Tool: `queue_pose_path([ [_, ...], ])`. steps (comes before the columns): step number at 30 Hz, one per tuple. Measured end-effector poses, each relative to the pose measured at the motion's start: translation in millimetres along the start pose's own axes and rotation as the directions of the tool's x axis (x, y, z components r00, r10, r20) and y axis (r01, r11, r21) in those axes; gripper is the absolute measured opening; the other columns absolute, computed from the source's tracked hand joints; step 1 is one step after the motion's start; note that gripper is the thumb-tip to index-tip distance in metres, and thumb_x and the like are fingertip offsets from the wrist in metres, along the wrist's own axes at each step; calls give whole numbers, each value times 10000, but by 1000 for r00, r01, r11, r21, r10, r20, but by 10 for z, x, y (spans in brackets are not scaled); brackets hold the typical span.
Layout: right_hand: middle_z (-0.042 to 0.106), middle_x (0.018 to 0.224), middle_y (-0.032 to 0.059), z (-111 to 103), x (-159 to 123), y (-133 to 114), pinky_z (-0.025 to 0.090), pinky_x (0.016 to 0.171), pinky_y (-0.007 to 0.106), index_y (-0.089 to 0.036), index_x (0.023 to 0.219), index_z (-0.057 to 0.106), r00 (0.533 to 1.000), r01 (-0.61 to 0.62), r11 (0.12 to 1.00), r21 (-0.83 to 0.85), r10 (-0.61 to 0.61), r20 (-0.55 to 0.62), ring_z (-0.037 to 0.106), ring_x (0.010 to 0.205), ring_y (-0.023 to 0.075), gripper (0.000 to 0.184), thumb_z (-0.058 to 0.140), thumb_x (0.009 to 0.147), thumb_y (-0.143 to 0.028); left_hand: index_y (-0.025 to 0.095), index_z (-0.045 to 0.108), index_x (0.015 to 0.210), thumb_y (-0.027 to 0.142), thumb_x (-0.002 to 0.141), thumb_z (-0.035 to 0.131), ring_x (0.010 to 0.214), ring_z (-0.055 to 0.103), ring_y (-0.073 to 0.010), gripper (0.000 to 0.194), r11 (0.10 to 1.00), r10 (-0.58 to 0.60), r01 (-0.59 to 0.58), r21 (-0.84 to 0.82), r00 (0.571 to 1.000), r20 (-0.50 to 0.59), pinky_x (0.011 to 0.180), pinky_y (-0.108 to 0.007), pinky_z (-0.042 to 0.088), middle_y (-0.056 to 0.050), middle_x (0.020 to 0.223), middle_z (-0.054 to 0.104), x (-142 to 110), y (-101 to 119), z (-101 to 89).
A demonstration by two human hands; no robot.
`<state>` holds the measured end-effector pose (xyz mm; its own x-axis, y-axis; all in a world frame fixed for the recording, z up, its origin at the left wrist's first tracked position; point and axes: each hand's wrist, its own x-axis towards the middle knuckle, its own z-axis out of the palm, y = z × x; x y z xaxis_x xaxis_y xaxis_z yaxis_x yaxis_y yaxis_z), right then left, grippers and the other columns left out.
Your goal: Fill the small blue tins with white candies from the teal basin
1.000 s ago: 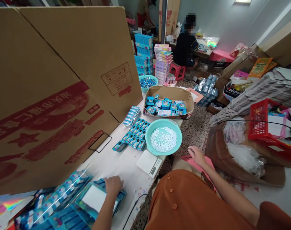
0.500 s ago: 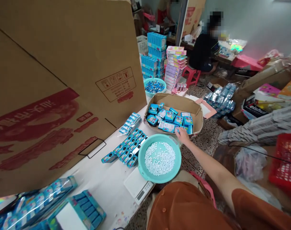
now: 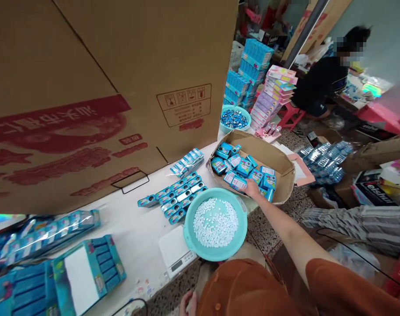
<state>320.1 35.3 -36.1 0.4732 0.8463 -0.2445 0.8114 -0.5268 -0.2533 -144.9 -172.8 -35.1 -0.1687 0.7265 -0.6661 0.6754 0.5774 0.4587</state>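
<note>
Fingers (image 3: 247, 186) of the right hand (image 3: 254, 189) sit half hidden among blue tins (image 3: 244, 167) in a cardboard tray (image 3: 282, 171), can't tell if they grip one; left hand (image 3: 187, 303) is cut off at the bottom, unreadable.

A speckled terrazzo floor (image 3: 279, 232) runs past the long white table (image 3: 127, 232), with a pale grey-green wall (image 3: 387, 39) beyond.

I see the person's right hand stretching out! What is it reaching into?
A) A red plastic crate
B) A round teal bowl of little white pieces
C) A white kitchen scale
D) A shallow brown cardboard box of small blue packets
D. The right hand reaches over the rim of the shallow brown cardboard box, with its fingers among the small blue packets.
</note>
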Motion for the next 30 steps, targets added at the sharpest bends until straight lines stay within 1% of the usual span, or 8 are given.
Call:
queue_pose_path([
  [3, 611, 1027, 113, -143, -187, -65, 451, 807, 329, -183, 1041, 643, 999, 6, 1000, 0, -6, -48, 580, 938, 263, 440, 747, 657, -370, 291, 594, 809, 782, 596, 407, 993, 644, -289, 567, 970, 78, -62, -236, 995, 57, 886, -367, 528, -76, 938, 699, 83, -88, -90],
  [6, 599, 1082, 82, -306, -517, -110, 458, 829, 332, -222, 1094, 619, 975, 47, 993, 110, -22, -220, 577, 954, 244, 402, 690, 709, -316, 251, 610, 849, 735, 605, 460, 1004, 640, -275, 562, 961, 165, -132, -242, 979, 121, 917, -353, 506, -82, 985, 695, 266, -15, -286],
  [13, 561, 1168, 71, -617, -1662, -414, 393, 988, 377, -214, 1043, 602, 860, 299, 859, 416, -54, -507, 509, 1122, 236, 360, 506, 705, -137, 199, 618, 957, 587, 743, 471, 1051, 605, -250, 467, 874, 481, -451, -183, 856, 188, 956, -379, 466, -91, 1051, 673, 373, 605, -616],
  [19, 609, 1103, 80, -478, -2359, -888, 434, 909, 375, -210, 1052, 561, 904, 221, 734, 642, 93, -417, 552, 1032, 251, 351, 600, 707, -265, 188, 589, 1028, 500, 822, 451, 1097, 562, -234, 398, 759, 649, -618, -206, 744, 159, 948, -381, 448, -102, 1117, 634, 153, 1282, -665],
  [22, 648, 948, 51, -354, -2563, -1044, 471, 747, 318, -206, 1071, 555, 961, 105, 708, 698, 109, -255, 591, 825, 214, 426, 652, 706, -402, 194, 569, 1058, 468, 842, 453, 1118, 545, -226, 367, 719, 686, -641, -268, 718, 121, 944, -371, 444, -104, 1150, 614, 23, 1425, -632],
  [26, 658, 899, 31, -278, -2744, -1129, 446, 697, 294, -214, 1046, 594, 988, 70, 782, 619, 30, -150, 580, 748, 195, 443, 657, 700, -485, 198, 509, 1143, 393, 883, 409, 1130, 529, -209, 341, 652, 725, -702, -287, 688, -38, 962, -366, 433, -111, 1207, 570, -103, 1467, -634],
  [28, 654, 833, 22, -271, -2792, -1141, 426, 655, 282, -216, 1013, 620, 992, 61, 830, 554, 12, -127, 561, 684, 180, 408, 637, 715, -494, 199, 479, 1200, 343, 894, 390, 1181, 490, -213, 350, 559, 810, -807, -190, 581, -84, 1009, -392, 396, -117, 1244, 541, -135, 1468, -660],
  [30, 631, 731, 7, -263, -2803, -1153, 398, 597, 266, -215, 995, 637, 996, 42, 854, 518, 8, -94, 523, 606, 160, 380, 599, 743, -498, 205, 442, 1269, 328, 879, 430, 1275, 399, -233, 409, 400, 916, -915, -61, 402, -18, 1066, -432, 331, -119, 1319, 485, -152, 1463, -687],
])
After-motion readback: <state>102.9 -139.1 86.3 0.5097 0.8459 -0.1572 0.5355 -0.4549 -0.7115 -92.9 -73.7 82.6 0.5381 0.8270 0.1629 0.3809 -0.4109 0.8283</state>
